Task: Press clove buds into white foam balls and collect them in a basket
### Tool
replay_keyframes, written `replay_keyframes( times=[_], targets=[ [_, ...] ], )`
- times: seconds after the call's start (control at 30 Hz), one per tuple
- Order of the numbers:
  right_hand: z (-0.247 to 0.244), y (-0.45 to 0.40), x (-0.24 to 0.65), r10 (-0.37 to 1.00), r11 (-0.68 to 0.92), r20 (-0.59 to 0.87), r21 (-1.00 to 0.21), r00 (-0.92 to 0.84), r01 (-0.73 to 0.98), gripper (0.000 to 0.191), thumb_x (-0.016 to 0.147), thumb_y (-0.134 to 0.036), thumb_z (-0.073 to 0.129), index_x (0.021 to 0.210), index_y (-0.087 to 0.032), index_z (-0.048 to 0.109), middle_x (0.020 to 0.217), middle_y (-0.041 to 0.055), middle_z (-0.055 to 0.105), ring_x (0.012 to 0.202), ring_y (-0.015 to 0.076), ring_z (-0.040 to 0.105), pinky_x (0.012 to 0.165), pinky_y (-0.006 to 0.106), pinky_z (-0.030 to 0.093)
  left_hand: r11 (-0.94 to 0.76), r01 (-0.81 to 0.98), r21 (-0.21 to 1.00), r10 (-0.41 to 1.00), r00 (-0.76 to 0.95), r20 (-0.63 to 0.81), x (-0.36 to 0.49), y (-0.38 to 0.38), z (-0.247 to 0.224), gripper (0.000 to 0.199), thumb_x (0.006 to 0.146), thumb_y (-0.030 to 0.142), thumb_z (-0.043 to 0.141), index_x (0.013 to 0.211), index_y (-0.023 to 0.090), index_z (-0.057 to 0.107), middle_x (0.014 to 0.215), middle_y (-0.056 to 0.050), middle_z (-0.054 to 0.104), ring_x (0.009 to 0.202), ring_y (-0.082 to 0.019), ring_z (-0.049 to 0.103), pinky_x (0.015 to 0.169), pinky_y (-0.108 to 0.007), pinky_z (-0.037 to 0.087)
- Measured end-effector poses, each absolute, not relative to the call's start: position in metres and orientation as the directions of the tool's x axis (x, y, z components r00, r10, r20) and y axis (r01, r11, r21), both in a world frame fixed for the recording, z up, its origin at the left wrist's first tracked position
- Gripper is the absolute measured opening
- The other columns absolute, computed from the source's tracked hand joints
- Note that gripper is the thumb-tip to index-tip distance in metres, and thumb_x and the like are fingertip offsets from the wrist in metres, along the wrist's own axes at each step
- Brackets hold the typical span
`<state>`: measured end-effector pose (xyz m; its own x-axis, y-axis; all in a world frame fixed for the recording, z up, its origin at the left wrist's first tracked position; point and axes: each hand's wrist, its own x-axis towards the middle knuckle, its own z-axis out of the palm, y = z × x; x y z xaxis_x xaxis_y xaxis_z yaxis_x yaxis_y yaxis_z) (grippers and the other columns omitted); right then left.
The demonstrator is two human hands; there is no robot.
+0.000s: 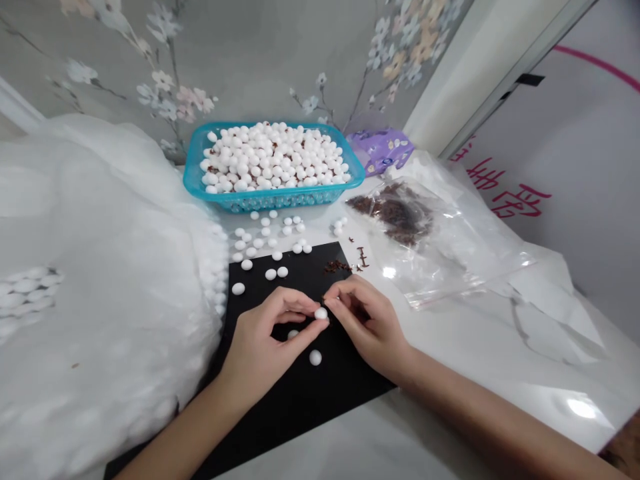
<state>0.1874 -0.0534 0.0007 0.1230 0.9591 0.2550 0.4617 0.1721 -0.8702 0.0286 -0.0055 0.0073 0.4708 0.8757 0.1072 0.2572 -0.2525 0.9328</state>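
Note:
Between the thumb and fingers of my left hand (pixel 265 340) is a small white ball (pixel 321 313), held above a black mat (pixel 270 427). Just to its right, my right hand (pixel 369 323) pinches a tiny brown piece (pixel 324 299), most of it covered by the fingertips. Another white ball (pixel 315 358) lies on the mat below the hands, and one more shows partly behind my left thumb. A small heap of brown bits (pixel 337 267) sits by the mat's far right corner, beyond my right hand.
At the back stands a blue basket (pixel 273 200) heaped with white balls. A large translucent bag (pixel 115 267) of white balls fills the left. Loose balls lie before the basket. To the right are a clear bag (pixel 450 267) with brown pieces and a purple packet (pixel 383 150).

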Motion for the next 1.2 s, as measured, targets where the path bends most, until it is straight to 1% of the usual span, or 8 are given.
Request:
replay_keyframes(
  times=[0.3, 0.4, 0.47, 0.53, 0.77, 0.9, 1.07, 1.2],
  targets=[
    [0.0032, -0.0538, 0.1873, 0.967, 0.180, 0.240, -0.881, 0.085, 0.438, 0.008, 0.086, -0.020, 0.051, 0.081, -0.020, 0.057, 0.065, -0.0030, 0.042, 0.056, 0.0088, 0.040, 0.049, 0.021, 0.033, -0.228, 0.241, 0.943, 0.892, 0.439, 0.103, 0.0303, -0.0050, 0.0092, 0.016, 0.071, 0.020, 0.070, 0.077, 0.022, 0.055, 0.075, 0.006, 0.065, 0.072, -0.009, 0.067, 0.070, -0.016, 0.055],
    [0.0043, -0.0543, 0.1891, 0.975, 0.186, 0.217, -0.902, 0.038, 0.389, 0.007, 0.084, -0.018, 0.051, 0.090, -0.020, 0.055, 0.072, -0.0021, 0.045, 0.051, 0.0067, 0.038, 0.047, 0.021, 0.033, -0.193, 0.234, 0.953, 0.902, 0.425, 0.078, 0.0287, -0.0044, 0.0091, 0.015, 0.072, 0.020, 0.069, 0.077, 0.022, 0.055, 0.075, 0.005, 0.066, 0.073, -0.010, 0.067, 0.070, -0.017, 0.055],
    [0.0040, -0.0544, 0.1903, 0.981, 0.182, 0.195, -0.914, 0.000, 0.362, 0.016, 0.082, -0.017, 0.053, 0.097, -0.020, 0.053, 0.079, -0.0016, 0.046, 0.047, 0.0042, 0.036, 0.043, 0.020, 0.032, -0.155, 0.214, 0.964, 0.910, 0.410, 0.056, 0.0277, -0.0040, 0.0085, 0.015, 0.072, 0.021, 0.069, 0.077, 0.021, 0.054, 0.077, 0.003, 0.067, 0.076, -0.011, 0.067, 0.071, -0.018, 0.056],
    [0.0029, -0.0541, 0.1911, 0.983, 0.177, 0.185, -0.915, -0.013, 0.364, 0.020, 0.080, -0.018, 0.057, 0.099, -0.021, 0.051, 0.080, -0.0022, 0.045, 0.045, 0.0026, 0.035, 0.041, 0.019, 0.031, -0.116, 0.187, 0.976, 0.914, 0.405, 0.032, 0.0275, -0.0036, 0.0079, 0.017, 0.071, 0.022, 0.069, 0.078, 0.020, 0.054, 0.078, 0.002, 0.067, 0.078, -0.013, 0.067, 0.072, -0.020, 0.056],
    [-0.0001, -0.0535, 0.1903, 0.967, 0.222, 0.253, -0.888, 0.026, 0.403, 0.016, 0.079, -0.017, 0.059, 0.093, -0.021, 0.053, 0.079, -0.0031, 0.047, 0.041, 0.0006, 0.028, 0.041, 0.018, 0.030, -0.053, 0.116, 0.992, 0.922, 0.386, 0.004, 0.0306, -0.0042, 0.0079, 0.018, 0.070, 0.022, 0.070, 0.074, 0.020, 0.053, 0.078, 0.000, 0.067, 0.080, -0.015, 0.067, 0.072, -0.022, 0.057],
    [-0.0008, -0.0536, 0.1900, 0.961, 0.232, 0.274, -0.870, 0.034, 0.435, 0.013, 0.080, -0.020, 0.059, 0.092, -0.021, 0.055, 0.078, -0.0025, 0.049, 0.041, 0.0017, 0.029, 0.042, 0.019, 0.033, -0.044, 0.109, 0.993, 0.922, 0.387, -0.002, 0.0301, -0.0047, 0.0078, 0.017, 0.070, 0.021, 0.070, 0.073, 0.020, 0.054, 0.077, 0.000, 0.066, 0.079, -0.015, 0.067, 0.071, -0.022, 0.057],
    [-0.0001, -0.0543, 0.1892, 0.945, 0.260, 0.322, -0.846, 0.056, 0.466, 0.013, 0.080, -0.021, 0.061, 0.092, -0.021, 0.057, 0.060, -0.0054, 0.042, 0.052, 0.0084, 0.046, 0.049, 0.021, 0.038, 0.021, 0.068, 0.997, 0.923, 0.382, -0.045, 0.0323, -0.0051, 0.0087, 0.018, 0.069, 0.020, 0.070, 0.072, 0.020, 0.052, 0.077, 0.001, 0.067, 0.077, -0.013, 0.067, 0.068, -0.020, 0.056],
    [-0.0009, -0.0561, 0.1885, 0.944, 0.271, 0.328, -0.835, 0.039, 0.479, 0.017, 0.080, -0.022, 0.060, 0.096, -0.022, 0.055, 0.065, -0.0040, 0.046, 0.047, 0.0069, 0.041, 0.046, 0.021, 0.036, 0.092, 0.037, 0.995, 0.920, 0.378, -0.100, 0.0343, -0.0042, 0.0115, 0.018, 0.069, 0.018, 0.070, 0.071, 0.019, 0.052, 0.077, 0.001, 0.068, 0.077, -0.013, 0.067, 0.068, -0.020, 0.055]
  ],
)
